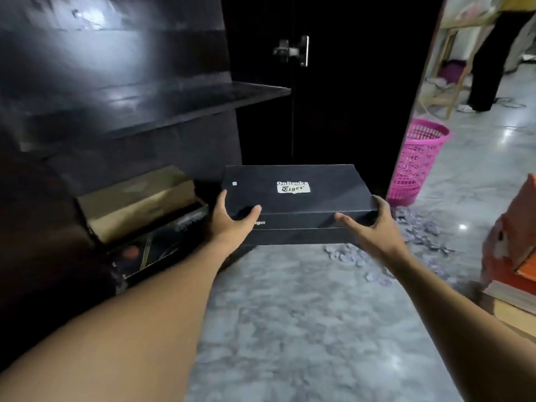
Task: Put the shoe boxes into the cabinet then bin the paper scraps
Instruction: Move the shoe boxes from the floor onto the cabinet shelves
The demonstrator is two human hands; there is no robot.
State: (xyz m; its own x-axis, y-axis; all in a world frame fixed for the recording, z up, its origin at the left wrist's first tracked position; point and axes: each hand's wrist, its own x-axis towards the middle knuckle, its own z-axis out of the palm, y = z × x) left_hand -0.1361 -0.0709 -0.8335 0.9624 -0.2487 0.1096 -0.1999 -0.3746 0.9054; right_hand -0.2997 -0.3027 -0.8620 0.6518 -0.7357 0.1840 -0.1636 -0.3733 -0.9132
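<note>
A black shoe box (295, 192) with a white label on its lid is held above the floor in front of the dark cabinet (116, 82). My left hand (232, 219) grips its near left corner, thumb on the lid. My right hand (368, 224) grips the near right corner, fingers curled round the side. Inside the cabinet's bottom space lie a tan shoe box (139, 201) and, under it, a dark box (150, 250). Grey paper scraps (417, 230) are strewn on the floor to the right. A pink mesh bin (414, 163) stands beside the cabinet.
A bare cabinet shelf (179, 103) runs above the stored boxes. The cabinet's right door (333, 82) with a metal latch is shut. Orange boxes (513, 245) are stacked at the right edge. A person in dark clothes (493, 62) stands far right by a wooden frame.
</note>
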